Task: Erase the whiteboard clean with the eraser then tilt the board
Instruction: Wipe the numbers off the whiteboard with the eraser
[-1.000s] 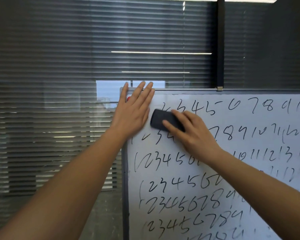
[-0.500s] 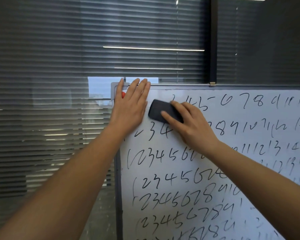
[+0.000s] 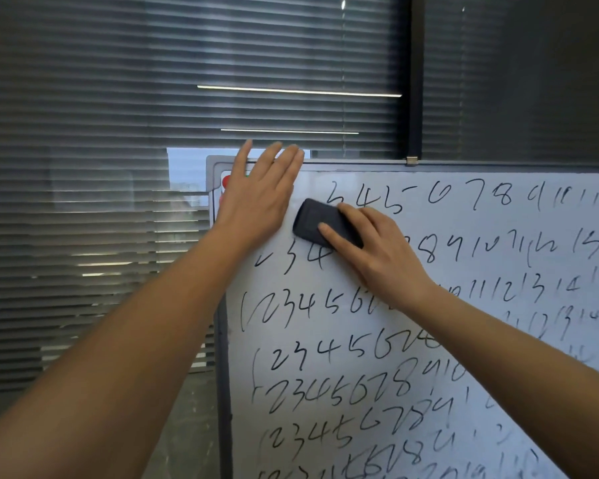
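A whiteboard (image 3: 481, 340) with a grey frame fills the right half of the view, covered in rows of handwritten black numbers. My left hand (image 3: 260, 198) lies flat with fingers spread on the board's top left corner, partly over the frame. My right hand (image 3: 377, 254) presses a dark blue-black eraser (image 3: 313, 221) against the board just right of my left hand, near the start of the top row. The patch around the eraser is wiped white; the top row reads from about 3 onward.
Grey horizontal window blinds (image 3: 153, 98) hang behind and left of the board, with a dark vertical window post (image 3: 415, 77) above it. A red magnet (image 3: 226, 182) sits at the board's top left corner beside my left hand.
The eraser and my right hand have stayed near the top left while more of the first digits in the top row got wiped. My left hand slid slightly higher onto the frame.
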Available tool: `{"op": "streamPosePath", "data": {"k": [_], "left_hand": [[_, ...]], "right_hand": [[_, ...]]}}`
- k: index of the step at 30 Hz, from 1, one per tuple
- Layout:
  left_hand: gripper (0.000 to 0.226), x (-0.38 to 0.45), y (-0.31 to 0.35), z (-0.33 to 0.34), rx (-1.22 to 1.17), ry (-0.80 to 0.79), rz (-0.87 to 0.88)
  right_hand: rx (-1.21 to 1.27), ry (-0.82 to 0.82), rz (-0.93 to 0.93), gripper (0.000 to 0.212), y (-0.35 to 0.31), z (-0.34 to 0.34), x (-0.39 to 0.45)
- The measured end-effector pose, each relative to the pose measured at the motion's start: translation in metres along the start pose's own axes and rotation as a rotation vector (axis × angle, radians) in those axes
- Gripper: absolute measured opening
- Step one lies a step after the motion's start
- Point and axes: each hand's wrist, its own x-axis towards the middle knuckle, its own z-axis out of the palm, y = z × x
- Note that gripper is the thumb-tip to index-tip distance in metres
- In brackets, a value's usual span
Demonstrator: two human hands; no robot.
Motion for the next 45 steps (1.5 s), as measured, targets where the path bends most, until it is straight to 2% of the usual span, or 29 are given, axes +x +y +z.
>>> {"op": "streamPosePath", "data": {"k": [4,6,8,13,15,19,22,28,34,45], "left_hand": [[0.052,0.019,0.009,-0.002,-0.059,0.02,-0.013],[0.055,0.027,0.021,-0.001,-0.079,0.025,-0.029],[0.057,0.029,0.03,0.002,-0.081,0.02,-0.041],[0.053,0.023,0.034,0.009,-0.118,0.036,-0.096],[0.051,0.024,0.036,0.008,-0.129,0.05,-0.102],[0.049,0.023,0.04,0.006,-0.13,0.076,-0.109],[0.049,0.021,0.039,0.005,-0.134,0.117,-0.117],[0.047,0.022,0.042,0.008,-0.131,0.152,-0.115],[0.044,0.022,0.043,0.008,-0.127,0.139,-0.136],[0.042,0.021,0.044,0.01,-0.15,0.166,-0.153]], "right_hand": [[0.009,0.044,0.254,0.052,0.015,-0.001,0.005],[0.032,0.036,0.281,0.05,0.013,0.002,0.002],[0.05,0.028,0.231,0.051,0.012,0.005,-0.003],[0.03,0.0,-0.101,0.047,0.032,0.002,-0.016],[0.021,0.013,-0.082,0.047,0.043,0.0,-0.012],[0.028,0.079,0.117,0.045,0.051,0.001,-0.003],[0.089,0.104,0.18,0.049,0.04,0.008,-0.008],[0.1,0.08,-0.057,0.049,0.045,0.011,-0.031],[0.069,0.121,0.088,0.041,0.064,0.01,-0.011],[0.091,0.116,0.0,0.043,0.048,0.011,0.003]]}}
